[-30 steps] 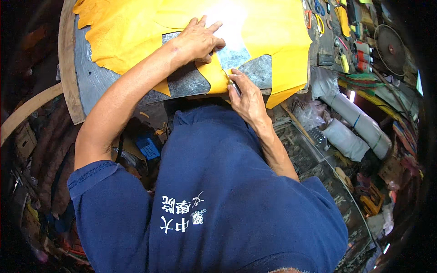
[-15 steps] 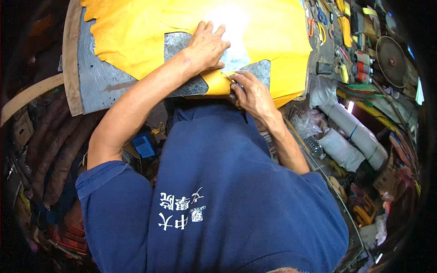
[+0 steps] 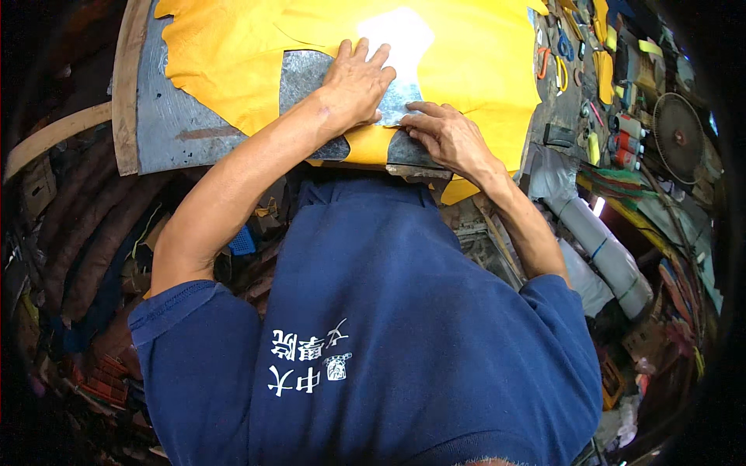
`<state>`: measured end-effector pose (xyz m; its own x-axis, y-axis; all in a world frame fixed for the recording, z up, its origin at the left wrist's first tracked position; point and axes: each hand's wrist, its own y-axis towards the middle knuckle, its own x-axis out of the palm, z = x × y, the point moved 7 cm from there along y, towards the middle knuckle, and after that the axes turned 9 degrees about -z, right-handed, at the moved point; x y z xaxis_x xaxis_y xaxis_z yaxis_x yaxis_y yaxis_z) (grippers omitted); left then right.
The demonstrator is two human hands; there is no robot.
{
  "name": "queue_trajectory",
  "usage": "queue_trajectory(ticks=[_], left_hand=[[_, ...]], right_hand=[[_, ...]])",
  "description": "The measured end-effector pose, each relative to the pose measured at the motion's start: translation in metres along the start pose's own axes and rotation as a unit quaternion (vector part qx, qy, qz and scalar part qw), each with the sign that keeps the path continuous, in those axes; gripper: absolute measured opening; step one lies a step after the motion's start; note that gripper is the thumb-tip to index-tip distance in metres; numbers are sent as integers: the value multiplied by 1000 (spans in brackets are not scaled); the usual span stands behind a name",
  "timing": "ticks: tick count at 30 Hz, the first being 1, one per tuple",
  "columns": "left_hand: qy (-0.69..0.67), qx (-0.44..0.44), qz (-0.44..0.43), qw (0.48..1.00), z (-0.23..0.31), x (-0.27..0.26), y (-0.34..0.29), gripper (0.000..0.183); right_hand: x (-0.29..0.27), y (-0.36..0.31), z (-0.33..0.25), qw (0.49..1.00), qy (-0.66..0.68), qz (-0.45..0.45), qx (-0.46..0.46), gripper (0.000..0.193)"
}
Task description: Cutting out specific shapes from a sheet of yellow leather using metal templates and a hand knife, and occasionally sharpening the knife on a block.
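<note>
A large sheet of yellow leather (image 3: pixel 482 62) with cut-out gaps lies over a grey metal-like board (image 3: pixel 167 116). My left hand (image 3: pixel 359 84) rests with fingers spread across a grey gap and the leather beside it. Below that hand, a narrow yellow strip (image 3: pixel 369 145) runs to the board's near edge. My right hand (image 3: pixel 451 138) is bent low over the board just right of the strip, its fingertips drawn together at the strip's upper end. Whatever sits between those fingertips is too small and hidden to name.
Scissors with yellow handles (image 3: pixel 561 74) and other hand tools lie right of the leather. A round fan (image 3: pixel 678 138) stands at the far right. Plastic-wrapped rolls (image 3: pixel 602 241) lie below it. Brown rolled material (image 3: pixel 101 248) fills the left side.
My right hand has moved up and slightly right, from the strip's lower part to its upper end, uncovering a grey gap beside it. My left hand stays nearly in place.
</note>
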<state>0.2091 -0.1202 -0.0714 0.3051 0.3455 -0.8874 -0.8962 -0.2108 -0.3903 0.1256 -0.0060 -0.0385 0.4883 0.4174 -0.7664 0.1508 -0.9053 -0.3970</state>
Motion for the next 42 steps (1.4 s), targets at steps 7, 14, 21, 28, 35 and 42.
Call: queue_trajectory(ticks=[7,14,21,28,35,42], left_hand=[[-4,-4,-13,1000,3,-4,-1,69],[-7,-12,-19,1000,3,-4,-1,69],[-14,-12,-7,1000,4,-3,-2,68],[-7,-13,-12,1000,3,-3,1,69],[-35,-10,20,999,0,-8,-4,65],[-75,-22,29,997,-1,-9,6,66]], right_hand=[[-7,4,17,998,-8,-52,-34,22],[-9,10,33,993,-7,-96,-64,25],[-14,17,40,986,-34,-135,-90,33],[-21,23,40,980,-47,-153,-122,42],[-44,28,41,973,-63,-167,-148,36],[-104,105,57,992,-52,52,-100,25]])
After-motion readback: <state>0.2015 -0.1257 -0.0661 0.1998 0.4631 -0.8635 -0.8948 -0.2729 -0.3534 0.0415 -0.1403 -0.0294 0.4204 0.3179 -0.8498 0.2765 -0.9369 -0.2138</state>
